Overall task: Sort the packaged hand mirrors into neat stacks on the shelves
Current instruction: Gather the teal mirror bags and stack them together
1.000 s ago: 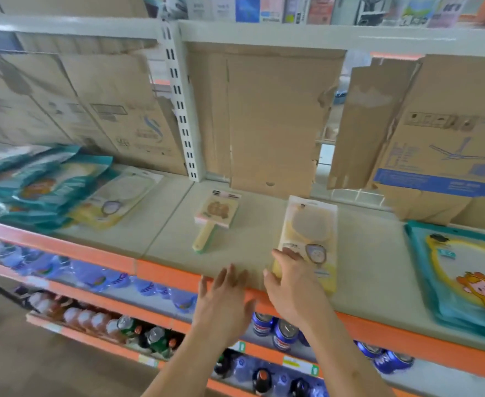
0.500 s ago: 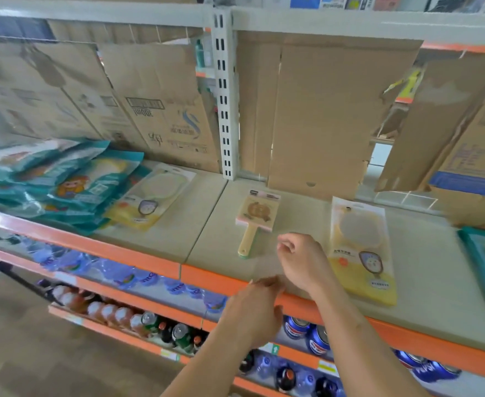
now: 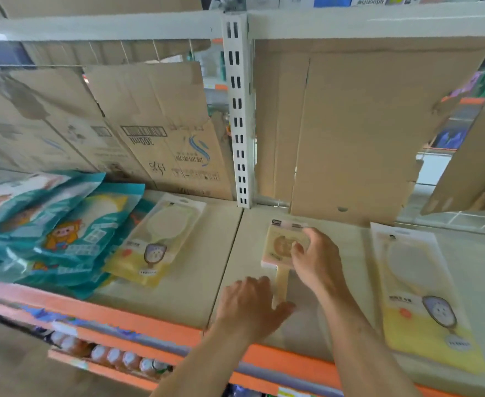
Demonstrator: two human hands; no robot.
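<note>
Your right hand [image 3: 315, 259] gripped the small mirror [image 3: 281, 245], handle [image 3: 281, 282] pointing near, just right of your left hand [image 3: 250, 308], fingers relaxed.

Place: retail shop, sales aisle.
Fixtures: metal shelf [image 3: 198, 253] with an orange front edge [image 3: 115, 313]; white slotted upright [image 3: 239, 110]; flattened cardboard [image 3: 350, 124] standing as a back panel.
Stock on the shelf: teal packaged mirrors [image 3: 63, 230], heaped at left; yellow packaged mirrors [image 3: 424, 296], lying flat; one small hand mirror [image 3: 278, 245] with a printed header label.
Shelf below: bottled drinks [image 3: 115, 356] in a row.
Shelf above: boxed goods [image 3: 333, 0], lower edges only in view.
</note>
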